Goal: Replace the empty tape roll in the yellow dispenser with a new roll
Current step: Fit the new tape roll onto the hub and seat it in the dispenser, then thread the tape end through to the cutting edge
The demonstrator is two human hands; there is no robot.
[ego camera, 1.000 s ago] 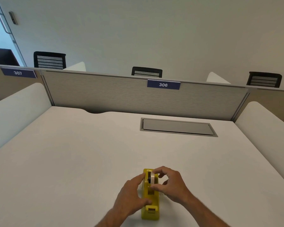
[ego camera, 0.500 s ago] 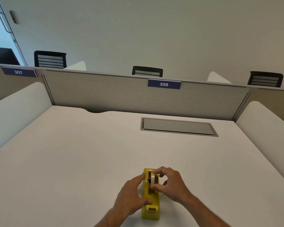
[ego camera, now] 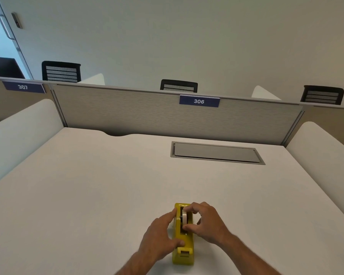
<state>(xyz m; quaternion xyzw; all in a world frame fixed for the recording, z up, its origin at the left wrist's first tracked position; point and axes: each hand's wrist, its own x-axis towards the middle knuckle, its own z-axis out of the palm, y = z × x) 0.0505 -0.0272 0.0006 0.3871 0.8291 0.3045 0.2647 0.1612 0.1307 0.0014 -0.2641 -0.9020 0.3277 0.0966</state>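
A yellow tape dispenser stands on the white desk near its front edge, cutter end toward me. A whitish tape roll sits upright in the dispenser's slot. My right hand pinches the roll between thumb and fingers from the right. My left hand rests against the dispenser's left side, thumb on its top near the cutter, index finger along its upper edge. Part of something pale shows behind the dispenser's left side; I cannot make out what it is.
A grey hatch is set into the desk at the back right. A partition with label 306 closes the far side. White dividers flank the desk left and right. Black chair backs rise beyond the partition.
Both hands stay on the dispenser and roll; only slight finger shifts on the roll. The dispenser has not moved.
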